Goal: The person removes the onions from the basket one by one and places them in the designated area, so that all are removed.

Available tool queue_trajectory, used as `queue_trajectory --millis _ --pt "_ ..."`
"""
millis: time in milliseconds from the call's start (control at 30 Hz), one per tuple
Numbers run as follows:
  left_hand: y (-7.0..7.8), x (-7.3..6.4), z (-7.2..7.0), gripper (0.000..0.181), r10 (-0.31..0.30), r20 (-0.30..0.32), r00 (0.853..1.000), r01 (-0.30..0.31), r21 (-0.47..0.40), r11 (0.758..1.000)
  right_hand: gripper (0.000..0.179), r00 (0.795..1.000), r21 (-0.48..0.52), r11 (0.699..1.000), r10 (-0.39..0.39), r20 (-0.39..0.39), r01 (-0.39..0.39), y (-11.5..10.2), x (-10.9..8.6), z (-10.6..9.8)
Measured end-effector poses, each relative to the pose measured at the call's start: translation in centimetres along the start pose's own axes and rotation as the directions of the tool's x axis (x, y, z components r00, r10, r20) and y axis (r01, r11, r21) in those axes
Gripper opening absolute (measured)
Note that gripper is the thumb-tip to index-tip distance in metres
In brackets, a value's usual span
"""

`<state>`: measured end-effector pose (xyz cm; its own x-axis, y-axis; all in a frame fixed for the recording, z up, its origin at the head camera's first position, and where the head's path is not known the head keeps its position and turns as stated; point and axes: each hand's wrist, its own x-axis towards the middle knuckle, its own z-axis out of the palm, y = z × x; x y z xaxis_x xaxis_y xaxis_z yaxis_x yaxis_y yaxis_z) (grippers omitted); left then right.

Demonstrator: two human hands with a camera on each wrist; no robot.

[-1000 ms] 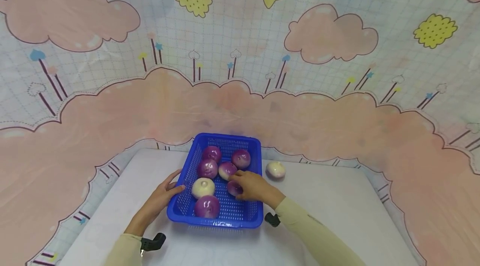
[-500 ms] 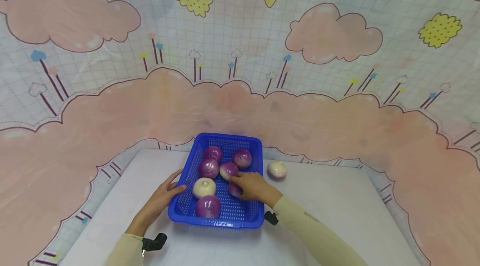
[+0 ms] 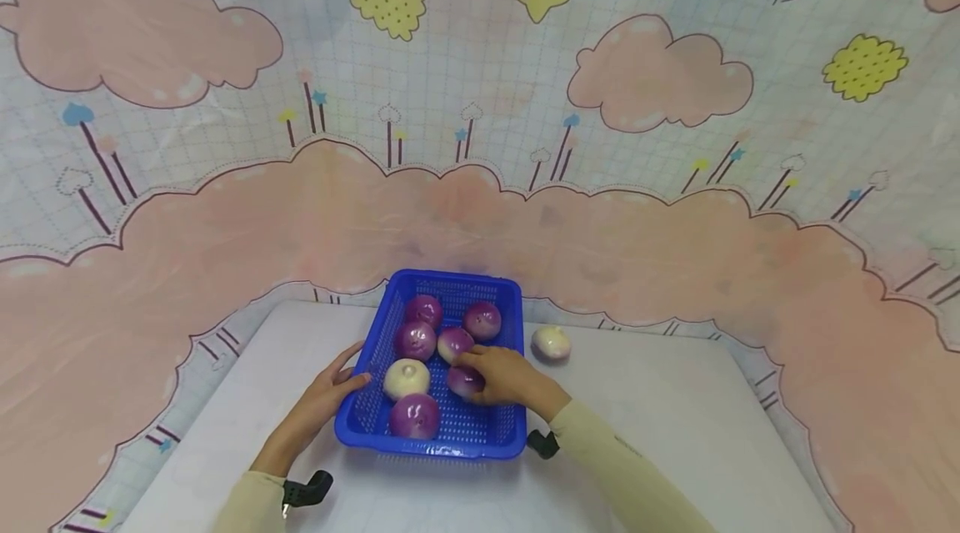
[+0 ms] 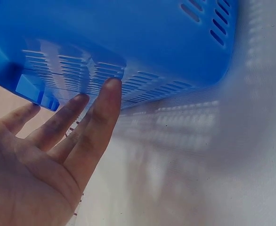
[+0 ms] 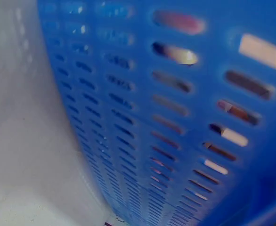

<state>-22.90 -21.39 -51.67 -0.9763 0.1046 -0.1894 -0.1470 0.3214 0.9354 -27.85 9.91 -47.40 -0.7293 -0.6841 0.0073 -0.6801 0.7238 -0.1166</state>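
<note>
A blue plastic basket (image 3: 431,450) holds several glossy purple-and-white onions, one with its pale knobbed side up. Inside its right half, my right hand (image 3: 510,376) grips a purple onion (image 3: 464,381), fingers over its top and thumb on the near side. Just beyond those fingers sits another onion (image 3: 455,344). At the left wall, my left hand (image 3: 324,393) touches the basket, its thumb at the rim. The left wrist view shows its fairly straight fingers (image 4: 110,101) against the outer wall. In the right wrist view the slotted basket wall (image 5: 142,101) hides the right hand.
One pale onion (image 3: 551,344) lies on the white table (image 3: 660,408), right of the basket. A printed cloth (image 3: 600,249) with clouds and stars hangs behind and around the table. Each wrist carries a small black device, such as the left one (image 3: 306,489).
The onion under my right hand has shifted slightly left and shows more of its purple side. My left hand and the basket stay nearly in place.
</note>
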Motion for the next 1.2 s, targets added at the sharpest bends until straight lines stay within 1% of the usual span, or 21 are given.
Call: queue_trajectory --millis 100,200,300,400,633,733,933,1067,1200 --pt "0.0 -0.1 0.0 0.071 -0.006 -0.004 1.000 0.006 0.011 1.000 0.052 1.000 0.024 1.000 0.002 -0.002 -0.002 -0.2 -0.4 -0.3" --pt "0.0 -0.1 0.0 0.071 -0.010 -0.007 1.000 0.010 0.017 1.000 0.053 1.000 0.026 1.000 -0.012 -0.013 0.012 -0.4 -0.7 -0.4" --pt "0.0 -0.1 0.0 0.072 -0.012 -0.011 1.000 0.013 0.018 1.000 0.053 0.999 0.022 0.999 -0.030 -0.033 0.031 -0.4 -1.0 -0.5" --pt "0.0 -0.1 0.1 0.072 -0.015 -0.012 1.000 0.015 0.017 1.000 0.053 0.997 0.040 0.998 -0.042 -0.059 0.044 -0.5 -1.3 -0.7" --pt "0.1 -0.2 0.1 0.071 -0.007 -0.014 1.000 0.007 0.016 1.000 0.055 0.996 0.100 0.995 -0.019 -0.089 0.028 -0.7 -2.2 -1.3" --pt "0.1 -0.2 0.1 0.071 -0.003 -0.014 1.000 0.003 0.018 1.000 0.056 0.995 0.139 0.990 -0.019 -0.102 0.033 -0.8 -2.7 -1.7" --pt "0.2 -0.2 0.1 0.070 -0.004 -0.014 1.000 0.004 0.019 1.000 0.057 0.990 0.217 0.973 -0.047 -0.133 0.075 -0.4 -3.3 -2.1" --pt "0.2 -0.2 0.1 0.070 0.000 -0.012 1.000 0.000 0.014 1.000 0.058 0.990 0.269 0.960 -0.043 -0.138 0.079 -0.3 -3.7 -2.6" --pt "0.3 -0.2 0.1 0.070 0.001 -0.009 1.000 -0.001 0.014 1.000 0.056 0.984 0.295 0.952 -0.037 -0.173 0.087 -0.2 -3.9 -2.9"
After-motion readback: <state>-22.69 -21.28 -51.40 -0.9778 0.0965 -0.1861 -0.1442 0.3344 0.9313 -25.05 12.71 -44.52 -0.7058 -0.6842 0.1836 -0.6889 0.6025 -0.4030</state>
